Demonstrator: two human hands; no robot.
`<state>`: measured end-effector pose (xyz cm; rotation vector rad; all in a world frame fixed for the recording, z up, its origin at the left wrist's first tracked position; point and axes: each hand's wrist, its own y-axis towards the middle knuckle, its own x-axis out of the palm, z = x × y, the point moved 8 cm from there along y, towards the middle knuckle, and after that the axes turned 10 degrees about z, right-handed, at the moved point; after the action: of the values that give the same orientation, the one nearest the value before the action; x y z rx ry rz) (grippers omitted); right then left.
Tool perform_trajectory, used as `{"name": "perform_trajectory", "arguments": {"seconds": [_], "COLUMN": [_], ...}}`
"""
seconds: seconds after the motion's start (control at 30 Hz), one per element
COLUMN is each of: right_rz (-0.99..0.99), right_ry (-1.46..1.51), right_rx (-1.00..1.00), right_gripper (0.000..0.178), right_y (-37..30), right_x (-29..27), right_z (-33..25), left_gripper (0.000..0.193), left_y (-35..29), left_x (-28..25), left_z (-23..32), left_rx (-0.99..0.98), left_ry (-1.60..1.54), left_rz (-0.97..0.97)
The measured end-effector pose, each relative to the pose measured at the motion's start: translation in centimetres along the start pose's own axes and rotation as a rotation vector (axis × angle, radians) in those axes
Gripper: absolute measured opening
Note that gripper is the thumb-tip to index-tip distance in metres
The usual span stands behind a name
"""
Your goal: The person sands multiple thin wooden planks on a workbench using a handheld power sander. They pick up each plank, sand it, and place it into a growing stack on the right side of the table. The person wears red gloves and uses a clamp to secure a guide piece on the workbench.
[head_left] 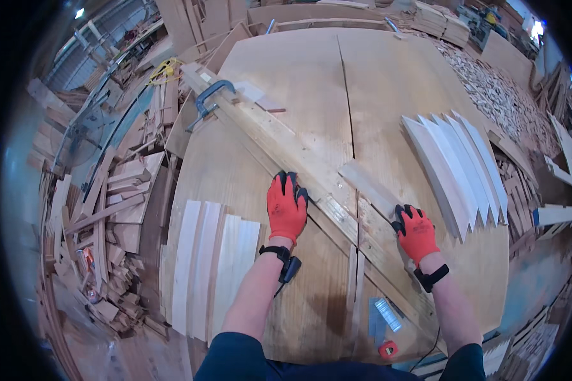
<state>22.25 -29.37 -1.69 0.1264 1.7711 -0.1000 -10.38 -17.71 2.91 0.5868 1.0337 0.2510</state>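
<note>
My left hand (287,206), in a red glove with black fingertips, lies against the near edge of a long wooden rail (260,130) running diagonally over the tabletop. Its fingers reach forward onto the wood, thumb apart. With my right hand (417,233), gloved alike, I grip the near end of a short pale board (370,184); the fingers are bent over that end. This board lies along the far side of the rail. A blue-grey C-clamp (211,97) is fastened across the rail's far end.
Pale boards (197,273) lie side by side at left; boards with pointed ends (454,168) are lined up at right. Near me are a red tape measure (388,348) and a shiny metal strip (388,315). Scrap wood (117,216) is heaped beyond the left edge. A dark gap (347,95) splits the tabletop (286,57).
</note>
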Motion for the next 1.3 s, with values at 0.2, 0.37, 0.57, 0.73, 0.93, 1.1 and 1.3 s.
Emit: {"name": "perform_trajectory", "arguments": {"seconds": [0.2, 0.37, 0.57, 0.73, 0.93, 1.1, 1.3], "right_rz": [-0.043, -0.074, -0.042, -0.064, -0.066, -0.083, -0.074], "right_ry": [0.036, 0.038, 0.06, 0.066, 0.047, 0.047, 0.017], "right_rx": [0.053, 0.127, 0.166, 0.182, 0.167, 0.197, 0.198], "right_gripper": [0.055, 0.056, 0.055, 0.053, 0.053, 0.054, 0.054], "right_y": [8.5, 16.7, 25.9, 33.4, 40.1, 43.3, 44.8], "right_x": [0.5, 0.8, 1.3, 1.4, 2.0, 1.7, 2.2], "right_z": [2.2, 3.4, 5.1, 5.7, 6.1, 5.7, 5.7], "left_gripper": [0.062, 0.061, 0.062, 0.063, 0.064, 0.064, 0.064], "left_y": [5.9, 11.9, 18.9, 24.4, 29.5, 32.2, 33.6], "left_x": [5.9, 10.7, 16.3, 20.9, 24.8, 26.3, 27.0], "left_z": [-0.3, -1.1, -2.1, -3.0, -4.3, -5.3, -5.6], "left_rx": [-0.014, -0.028, -0.063, -0.042, -0.05, -0.054, -0.063], "left_ry": [0.049, 0.062, 0.055, 0.103, 0.105, 0.094, 0.08], "left_rz": [-0.028, -0.027, -0.066, -0.089, -0.111, -0.096, -0.106]}}
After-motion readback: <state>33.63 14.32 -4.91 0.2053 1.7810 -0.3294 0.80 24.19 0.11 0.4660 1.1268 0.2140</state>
